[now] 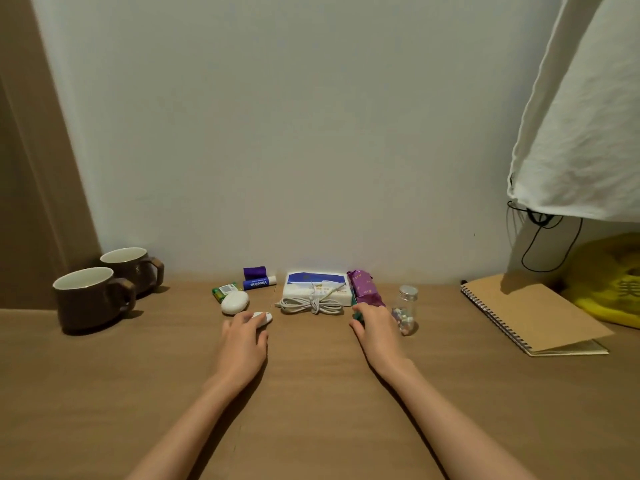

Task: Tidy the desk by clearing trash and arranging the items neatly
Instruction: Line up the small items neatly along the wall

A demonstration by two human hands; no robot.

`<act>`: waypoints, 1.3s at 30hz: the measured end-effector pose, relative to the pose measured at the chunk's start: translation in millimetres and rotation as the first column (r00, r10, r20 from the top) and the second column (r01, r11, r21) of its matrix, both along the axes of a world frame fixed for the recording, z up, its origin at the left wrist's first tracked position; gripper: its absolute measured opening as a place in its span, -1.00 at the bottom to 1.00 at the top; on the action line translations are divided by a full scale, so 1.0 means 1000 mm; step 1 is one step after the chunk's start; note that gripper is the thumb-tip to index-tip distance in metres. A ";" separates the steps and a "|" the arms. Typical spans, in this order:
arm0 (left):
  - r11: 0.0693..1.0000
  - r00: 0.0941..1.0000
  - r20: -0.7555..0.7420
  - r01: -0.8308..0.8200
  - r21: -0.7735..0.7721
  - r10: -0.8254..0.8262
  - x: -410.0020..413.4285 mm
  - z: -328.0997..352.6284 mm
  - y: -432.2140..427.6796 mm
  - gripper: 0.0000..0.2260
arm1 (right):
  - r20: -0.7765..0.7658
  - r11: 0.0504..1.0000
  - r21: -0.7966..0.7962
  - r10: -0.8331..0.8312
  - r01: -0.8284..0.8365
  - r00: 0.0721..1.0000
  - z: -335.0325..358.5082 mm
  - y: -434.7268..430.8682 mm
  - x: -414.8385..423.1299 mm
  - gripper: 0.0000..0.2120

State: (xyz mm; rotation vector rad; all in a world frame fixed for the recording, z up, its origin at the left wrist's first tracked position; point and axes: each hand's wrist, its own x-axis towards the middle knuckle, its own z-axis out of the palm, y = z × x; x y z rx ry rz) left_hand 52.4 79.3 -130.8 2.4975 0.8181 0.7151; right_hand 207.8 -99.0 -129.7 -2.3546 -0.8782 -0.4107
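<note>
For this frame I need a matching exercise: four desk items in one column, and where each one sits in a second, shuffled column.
Items:
1. coiled white cable
2. glass bottle
3. spiral notebook
4. small white device

Places:
A. partly under the fingers of the left hand
B. just to the right of the right hand
C. directly in front of the tissue pack
D. far right of the desk, below the hanging white cloth

Pairs: 1-C, 2-B, 3-D, 4-A
</note>
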 end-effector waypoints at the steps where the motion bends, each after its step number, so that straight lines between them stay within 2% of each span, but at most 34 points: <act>1: 1.000 1.000 0.000 -0.010 0.006 0.010 0.003 0.000 0.000 -0.65 | 0.003 1.000 0.006 -0.003 0.003 1.000 0.000 0.002 0.001 -0.75; 8: 0.997 0.998 0.036 -0.053 0.057 0.051 0.016 -0.002 0.000 -0.70 | 0.015 0.999 0.033 0.002 -0.002 1.000 -0.001 0.007 0.011 -0.78; 13: 0.991 0.993 0.083 -0.093 0.096 0.085 0.024 -0.003 -0.002 -0.71 | 0.041 0.993 0.117 0.026 -0.031 0.999 0.001 0.007 0.016 -0.79; 18: 0.983 0.983 0.157 -0.118 0.144 0.095 0.035 0.001 -0.005 -0.69 | 0.133 0.984 0.164 0.047 -0.068 0.990 0.004 0.007 0.018 -0.60; 20: 0.983 0.983 0.169 -0.101 0.152 0.074 0.040 0.002 -0.005 -0.67 | 0.118 0.985 0.144 0.073 -0.089 0.990 0.007 0.010 0.019 -0.46; 22: 0.984 0.985 0.168 -0.073 0.165 0.045 0.045 0.001 -0.002 -0.65 | 0.029 0.991 0.093 0.090 -0.092 0.996 0.005 0.013 0.019 -0.37; 25: 0.987 0.985 0.173 -0.041 0.156 0.013 0.049 0.000 0.003 -0.64 | -0.096 0.997 -0.044 0.059 -0.063 0.994 -0.002 0.015 0.020 -0.37; 27: 0.990 0.986 0.168 -0.024 0.142 0.000 0.051 -0.002 0.007 -0.64 | -0.128 0.995 -0.079 0.055 -0.066 0.990 -0.004 0.016 0.021 -0.38; 35: 0.992 0.968 0.247 0.022 0.124 -0.053 0.046 0.001 0.018 -0.66 | -0.122 0.994 -0.073 0.076 -0.086 0.990 -0.004 0.018 0.025 -0.37; 39: 0.984 0.950 0.301 -0.129 0.123 0.087 0.034 0.006 0.035 -0.67 | -0.041 0.991 -0.010 0.133 -0.133 0.990 0.010 0.019 0.014 -0.43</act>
